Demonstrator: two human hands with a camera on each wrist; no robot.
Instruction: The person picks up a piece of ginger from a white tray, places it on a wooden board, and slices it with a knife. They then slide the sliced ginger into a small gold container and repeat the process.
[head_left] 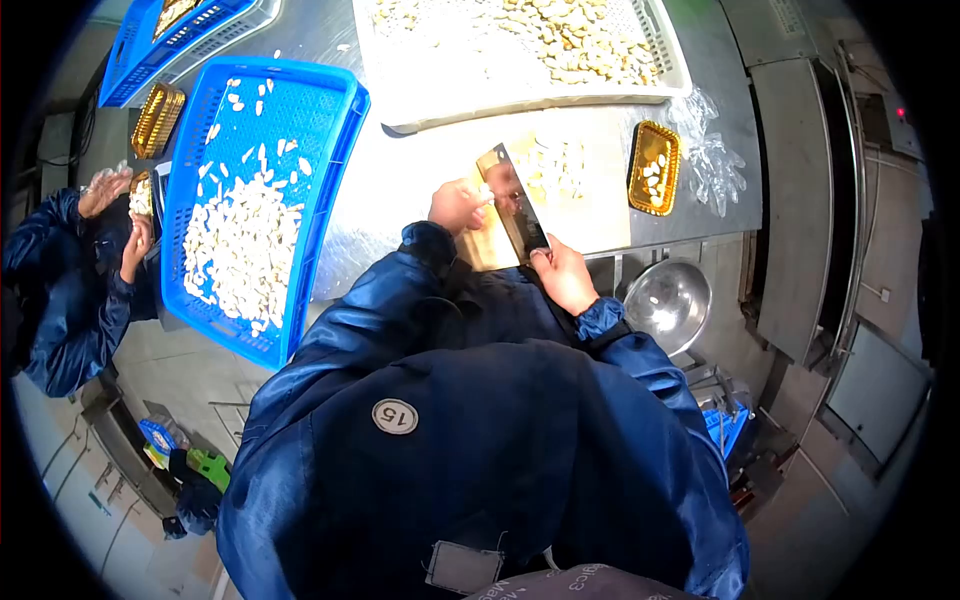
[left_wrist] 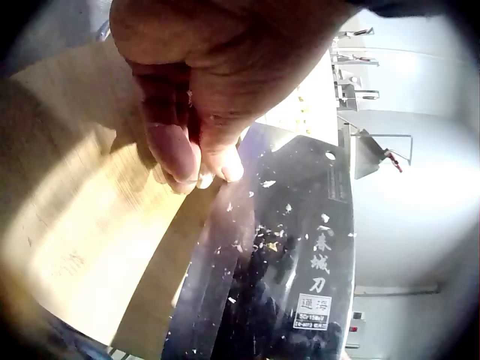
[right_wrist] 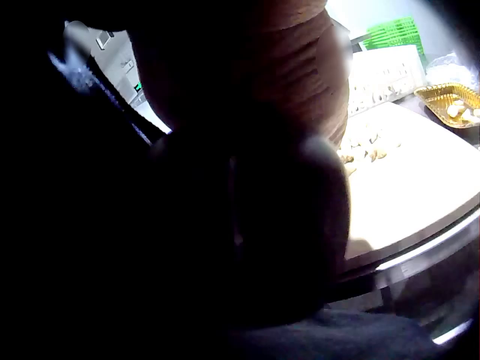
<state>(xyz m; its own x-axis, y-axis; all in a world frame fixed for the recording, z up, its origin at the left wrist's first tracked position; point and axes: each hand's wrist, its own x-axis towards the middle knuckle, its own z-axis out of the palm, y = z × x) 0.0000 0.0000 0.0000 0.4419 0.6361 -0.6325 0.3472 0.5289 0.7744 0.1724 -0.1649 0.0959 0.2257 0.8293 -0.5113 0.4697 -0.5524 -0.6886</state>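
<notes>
My left hand (head_left: pixel 459 206) pinches a small pale piece (left_wrist: pixel 205 181) between thumb and fingers, right beside the blade of a cleaver (head_left: pixel 515 205). The broad dark blade has white characters stamped on it and small crumbs stuck to its face. In the head view, my right hand (head_left: pixel 566 277) grips the cleaver at its handle end, near the board's front edge. The handle is mostly hidden by that hand, and the right wrist view is largely dark. Beneath the blade lies a wooden cutting board (head_left: pixel 605 215), with several pale cut pieces (head_left: pixel 560 170) right of the cleaver.
A blue crate (head_left: pixel 350 120) of white pieces stands at left. A white crate (head_left: pixel 540 98) of tan pieces sits behind the board. Right of it are a gold tray (head_left: pixel 652 205) and clear plastic (head_left: pixel 715 160). A metal bowl (head_left: pixel 668 305) is lower right. Another person's hands (head_left: pixel 105 188) show at far left.
</notes>
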